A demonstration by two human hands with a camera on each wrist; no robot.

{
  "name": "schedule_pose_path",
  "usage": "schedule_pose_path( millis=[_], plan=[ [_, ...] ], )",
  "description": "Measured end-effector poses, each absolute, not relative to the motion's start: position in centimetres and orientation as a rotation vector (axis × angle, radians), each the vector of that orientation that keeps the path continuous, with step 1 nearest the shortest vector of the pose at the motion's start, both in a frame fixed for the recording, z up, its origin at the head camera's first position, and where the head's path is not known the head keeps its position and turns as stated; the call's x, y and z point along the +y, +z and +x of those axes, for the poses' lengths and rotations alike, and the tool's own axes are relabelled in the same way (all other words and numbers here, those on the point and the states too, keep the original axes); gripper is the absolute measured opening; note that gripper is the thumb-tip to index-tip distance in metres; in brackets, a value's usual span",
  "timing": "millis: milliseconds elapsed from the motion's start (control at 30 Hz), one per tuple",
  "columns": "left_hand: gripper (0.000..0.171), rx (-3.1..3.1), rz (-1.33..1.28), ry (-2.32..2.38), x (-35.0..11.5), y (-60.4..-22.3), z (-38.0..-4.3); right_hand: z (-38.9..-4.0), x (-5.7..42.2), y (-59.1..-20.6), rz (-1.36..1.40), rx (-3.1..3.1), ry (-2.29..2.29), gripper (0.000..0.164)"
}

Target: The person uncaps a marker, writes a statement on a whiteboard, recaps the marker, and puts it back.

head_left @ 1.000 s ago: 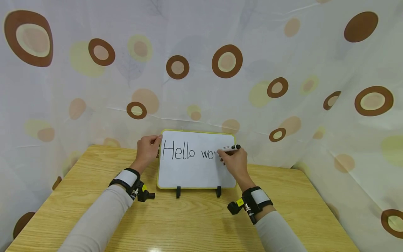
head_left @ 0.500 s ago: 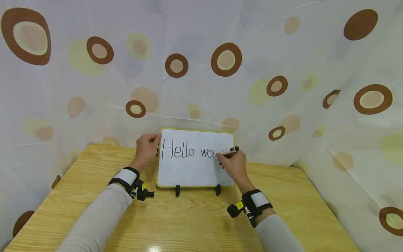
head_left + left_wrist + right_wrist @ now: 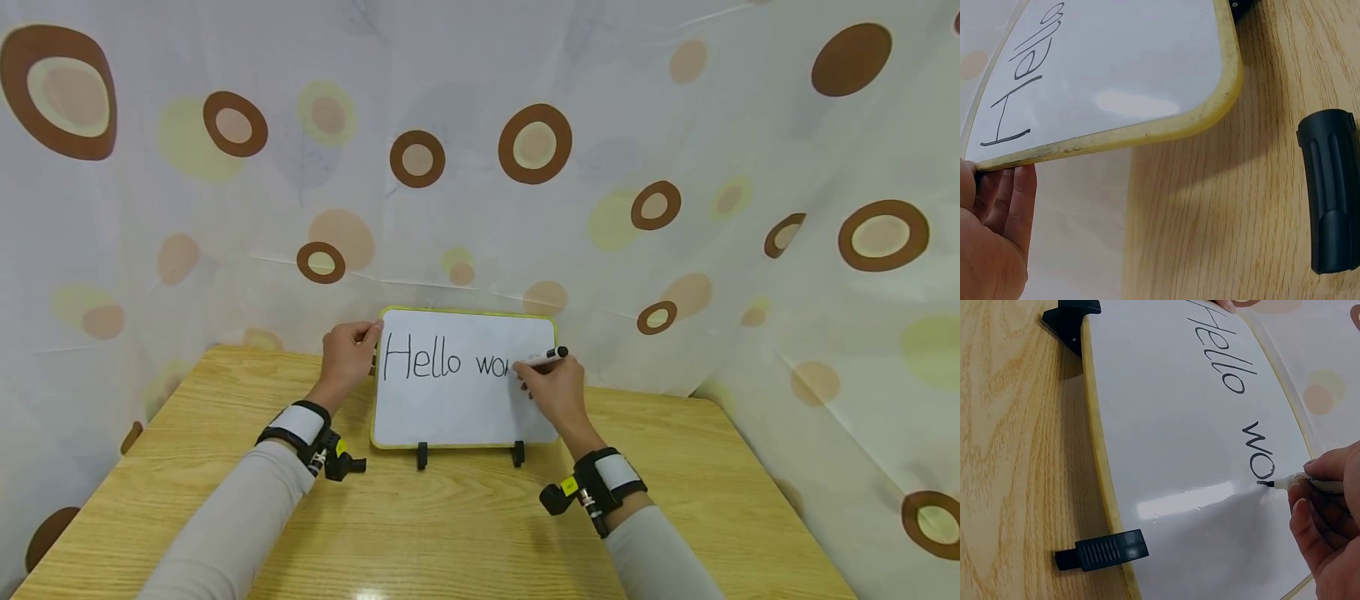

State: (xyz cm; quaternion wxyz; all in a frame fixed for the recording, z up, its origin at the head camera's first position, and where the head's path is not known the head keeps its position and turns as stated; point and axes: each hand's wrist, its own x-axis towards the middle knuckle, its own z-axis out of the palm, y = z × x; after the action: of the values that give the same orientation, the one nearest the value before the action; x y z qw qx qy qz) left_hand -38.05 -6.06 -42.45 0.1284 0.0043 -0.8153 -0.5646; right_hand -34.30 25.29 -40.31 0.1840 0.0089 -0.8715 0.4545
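Note:
A whiteboard (image 3: 450,417) with a yellow rim leans upright on two black stand feet, bearing "Hello wo" and the start of another letter in black. My left hand (image 3: 347,358) pinches its upper left corner, thumb in front and fingers behind the rim in the left wrist view. In my right hand (image 3: 558,390) is a white marker (image 3: 542,358), gripped between thumb and fingers like a pen. Its black tip (image 3: 1266,484) is on the board just after the "o" in the right wrist view. The right fingers partly cover the newest stroke in the head view.
The black stand feet (image 3: 422,456) jut forward under the board's lower edge onto the wooden table (image 3: 450,533). Behind it hangs a white curtain (image 3: 480,225) with brown and yellow dots. A black ribbed piece (image 3: 1329,187) shows at the right of the left wrist view.
The marker in my right hand has gone down a little and slightly back up, adding a stroke after the "o". My left hand stays at the board's corner.

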Motion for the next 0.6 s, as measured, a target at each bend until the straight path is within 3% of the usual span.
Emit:
schedule_pose_path(
  millis=[600],
  plan=[
    [0.037, -2.372, -0.002, -1.626, -6.22, -42.42, -38.15, -34.86, 25.66, -39.68, -0.015, -2.413, 1.248, 0.019]
  ],
)
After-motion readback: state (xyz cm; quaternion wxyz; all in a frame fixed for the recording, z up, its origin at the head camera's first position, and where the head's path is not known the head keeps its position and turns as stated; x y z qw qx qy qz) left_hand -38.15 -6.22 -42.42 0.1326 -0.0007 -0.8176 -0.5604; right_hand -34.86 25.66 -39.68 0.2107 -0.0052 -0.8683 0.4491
